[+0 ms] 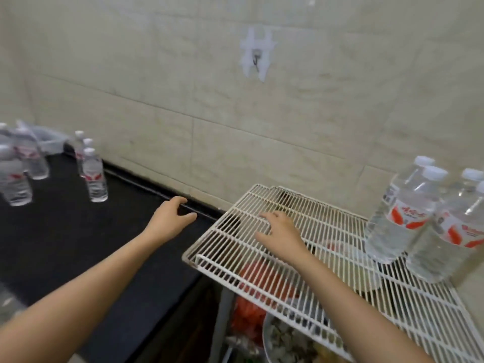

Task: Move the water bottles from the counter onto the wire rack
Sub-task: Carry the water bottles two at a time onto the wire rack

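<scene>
Several clear water bottles with white caps and red labels stand on the black counter at the far left; the nearest is one bottle, with a cluster beside it. On the white wire rack at the right, several more bottles stand upright at its far right end. My left hand hovers over the counter near the wall, fingers apart, holding nothing. Over the rack's left part my right hand is spread flat and empty.
A tiled wall runs behind the counter, with a metal hook taped to it. Under the rack lie a bowl of food, red items and a white lidded dish. Crumpled plastic wrap sits at the far left corner.
</scene>
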Tool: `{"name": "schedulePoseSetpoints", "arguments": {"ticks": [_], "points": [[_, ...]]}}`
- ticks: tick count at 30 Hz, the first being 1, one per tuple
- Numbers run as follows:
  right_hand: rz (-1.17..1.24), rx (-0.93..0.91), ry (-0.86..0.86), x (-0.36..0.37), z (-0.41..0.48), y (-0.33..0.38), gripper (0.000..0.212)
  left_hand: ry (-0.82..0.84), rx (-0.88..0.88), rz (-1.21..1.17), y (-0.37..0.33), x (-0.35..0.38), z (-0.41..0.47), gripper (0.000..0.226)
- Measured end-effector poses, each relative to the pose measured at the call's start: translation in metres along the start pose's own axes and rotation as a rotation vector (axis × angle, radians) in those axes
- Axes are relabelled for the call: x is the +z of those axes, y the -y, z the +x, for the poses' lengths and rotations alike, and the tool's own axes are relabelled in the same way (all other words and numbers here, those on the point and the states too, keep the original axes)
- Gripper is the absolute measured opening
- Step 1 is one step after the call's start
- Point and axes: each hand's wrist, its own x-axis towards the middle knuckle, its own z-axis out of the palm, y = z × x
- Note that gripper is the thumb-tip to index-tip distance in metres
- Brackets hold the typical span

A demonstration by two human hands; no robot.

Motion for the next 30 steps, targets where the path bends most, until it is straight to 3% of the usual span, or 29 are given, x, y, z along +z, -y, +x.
{"name": "schedulePoseSetpoints", "arguments": {"ticks": [5,10,20,25,30], "points": [[0.019,-0.081,-0.084,0.028,0.001,0.080,0.046,-0.061,-0.046,-0.031,0.056,-0.069,-0.021,0.050],[0.336,-0.143,-0.170,0.083,-0.012,0.199,0.029,-0.178,-0.181,-0.062,0.142,-0.179,-0.067,0.046],[0.341,-0.426,0.258,0.237,-0.060,0.420,0.032,-0.557,-0.533,-0.095,0.304,-0.370,-0.219,0.039],[0.329,-0.544,0.391,0.279,-0.084,0.480,0.031,-0.721,-0.668,-0.075,0.342,-0.406,-0.279,0.039],[0.333,-0.610,0.492,0.307,-0.088,0.506,0.030,-0.770,-0.762,-0.111,0.359,-0.405,-0.307,0.036]]}}
